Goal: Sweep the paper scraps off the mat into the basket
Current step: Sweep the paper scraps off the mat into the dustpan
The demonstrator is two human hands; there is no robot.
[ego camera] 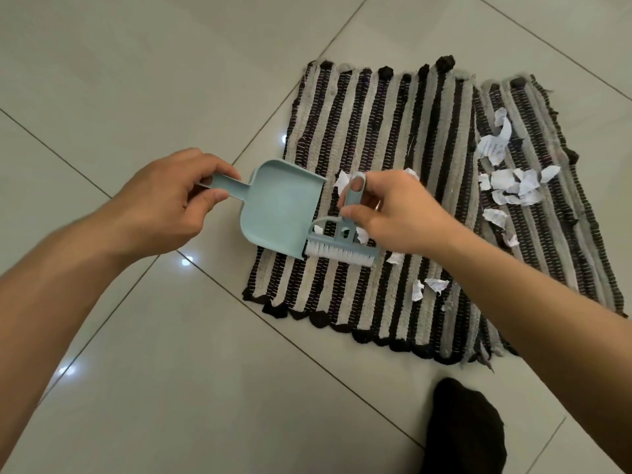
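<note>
A striped black-and-beige woven mat (376, 131) lies on the tiled floor. White paper scraps (513, 186) are scattered over its right half, and a few more scraps (429, 287) lie near my right forearm. My left hand (171, 203) grips the handle of a pale blue dustpan (277, 206), whose mouth rests on the mat's left edge. My right hand (393, 213) holds a small pale blue brush (342, 249) by its handle. Its white bristles sit at the dustpan's lip. No basket is in view.
Glossy beige floor tiles (154, 80) surround the mat, with small light reflections. A foot in a dark sock (465, 429) stands on the floor just below the mat's near edge.
</note>
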